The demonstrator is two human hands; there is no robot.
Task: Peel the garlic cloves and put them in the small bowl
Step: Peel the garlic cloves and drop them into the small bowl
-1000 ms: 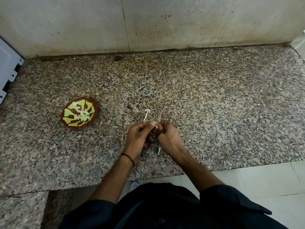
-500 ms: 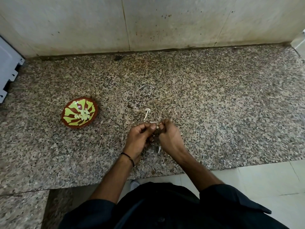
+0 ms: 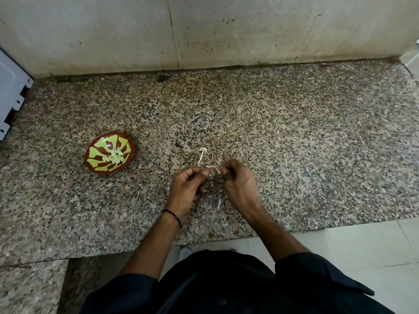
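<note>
Small bowl (image 3: pixel 102 171): stands at the left of the frame on the counter, well apart from your hands. Pale peeled cloves (image 3: pixel 115 155) lie at its centre.

Left hand (image 3: pixel 187 189): at frame centre, fingers curled, thumb and fingertips pinching the garlic clove (image 3: pixel 214 172). There is a dark band (image 3: pixel 173 215) on the wrist.

Garlic clove: held just above the counter between both sets of fingertips and mostly hidden by them. How much skin remains cannot be told.

Right hand (image 3: pixel 240 184): close beside the left, fingertips nearly meeting it, pinching the same clove from the other side.

Judgement on the step: you are stripping skin. Hold the clove firm with the left hand and pull the skin with the right, away from the root end, in one strip where possible. Keep the work low over the counter so a slip drops the clove only a little. Check that the clove is bare before carrying it left to the bowl.

Surface: a speckled granite counter (image 3: pixel 294 143) that hides small scraps. A white stem scrap (image 3: pixel 201 154) lies just beyond your hands, and a sliver (image 3: pixel 219 203) lies below them. Keep both out of the bowl.

Room: a white ridged object (image 3: pixel 9 98) is at the left edge. A stained pale wall (image 3: pixel 226 30) runs across the top. Light floor tile (image 3: pixel 362 245) shows at lower right.
</note>
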